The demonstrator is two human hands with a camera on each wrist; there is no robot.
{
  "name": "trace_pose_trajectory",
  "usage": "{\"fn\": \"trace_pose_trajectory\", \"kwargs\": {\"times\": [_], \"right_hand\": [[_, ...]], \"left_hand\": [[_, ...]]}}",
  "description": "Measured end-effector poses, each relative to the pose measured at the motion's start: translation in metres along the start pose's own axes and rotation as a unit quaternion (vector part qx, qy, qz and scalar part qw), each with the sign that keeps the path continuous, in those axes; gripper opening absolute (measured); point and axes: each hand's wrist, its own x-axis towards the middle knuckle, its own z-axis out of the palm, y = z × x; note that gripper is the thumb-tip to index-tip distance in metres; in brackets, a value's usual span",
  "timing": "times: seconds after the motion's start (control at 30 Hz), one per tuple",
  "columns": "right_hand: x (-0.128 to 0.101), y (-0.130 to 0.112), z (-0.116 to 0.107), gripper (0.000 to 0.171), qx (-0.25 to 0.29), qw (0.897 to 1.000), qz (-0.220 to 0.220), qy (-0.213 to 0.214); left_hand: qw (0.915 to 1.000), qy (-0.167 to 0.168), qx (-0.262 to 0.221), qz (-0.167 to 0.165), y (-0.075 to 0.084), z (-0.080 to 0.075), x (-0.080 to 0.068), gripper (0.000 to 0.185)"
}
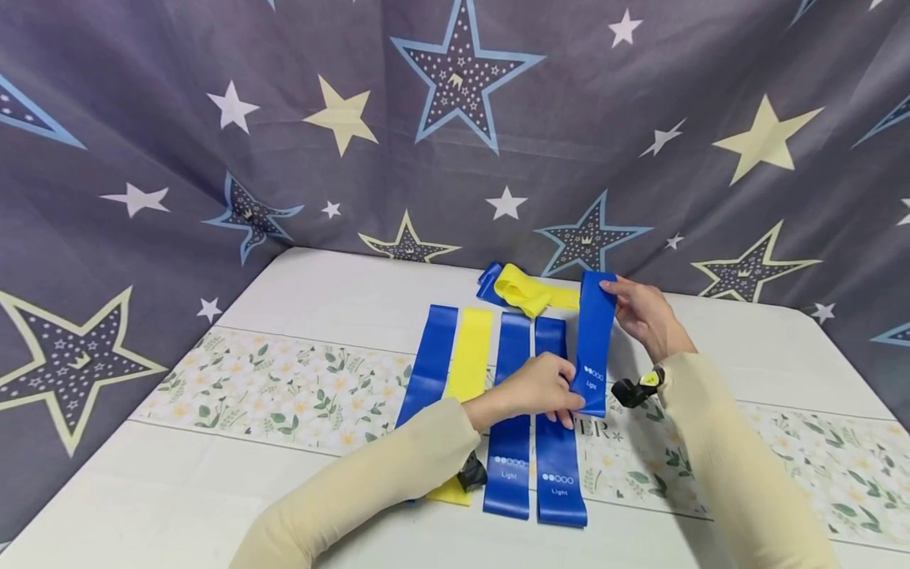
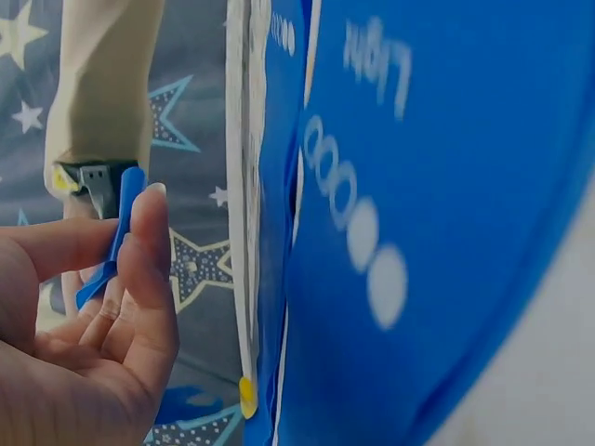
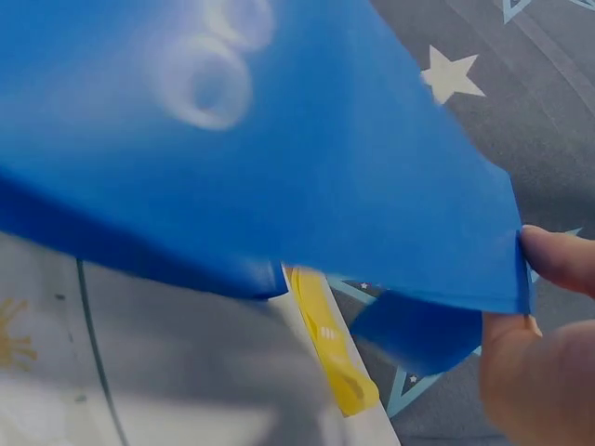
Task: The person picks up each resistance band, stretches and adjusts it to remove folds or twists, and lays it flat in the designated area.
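Note:
A blue resistance band [image 1: 596,336] marked "Light" is held up, stretched lengthwise between both hands. My right hand [image 1: 645,318] pinches its far end between thumb and fingers; the right wrist view shows the thumb [image 3: 558,255] on top of that edge. Near the printed end, my left hand [image 1: 542,386] pinches the band's side, over another blue band [image 1: 558,450] lying flat. In the left wrist view a blue edge [image 2: 124,223] sits between thumb and fingers. To the left lie a second flat blue band [image 1: 508,442], a yellow band [image 1: 471,356] and one more blue band [image 1: 429,363].
Behind the flat row, a crumpled yellow band [image 1: 524,290] lies over a folded blue one [image 1: 490,283]. The white table [image 1: 178,490] has a floral strip [image 1: 284,395] across it. A grey curtain [image 1: 284,47] with stars hangs along the table's back edge.

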Motion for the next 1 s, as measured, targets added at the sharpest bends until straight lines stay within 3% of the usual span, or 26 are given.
{"fn": "trace_pose_trajectory", "kwargs": {"times": [0.17, 0.43, 0.73, 1.0], "right_hand": [[-0.001, -0.001, 0.001, 0.073, -0.027, 0.999, 0.005, 0.027], [0.001, -0.001, 0.001, 0.074, -0.035, 0.999, -0.003, 0.032], [0.002, 0.003, -0.002, 0.075, -0.047, 0.998, 0.003, 0.049], [0.004, 0.003, 0.0, 0.073, -0.06, 0.997, -0.021, 0.043]], "left_hand": [[0.9994, -0.031, 0.008, 0.01, 0.002, 0.003, -0.007, 0.041], [0.9985, -0.055, -0.009, 0.004, 0.0, 0.008, -0.017, 0.04], [0.9947, -0.086, -0.054, -0.018, -0.001, 0.015, -0.023, 0.031], [0.9929, -0.107, -0.046, -0.022, 0.002, 0.018, -0.029, 0.025]]}}
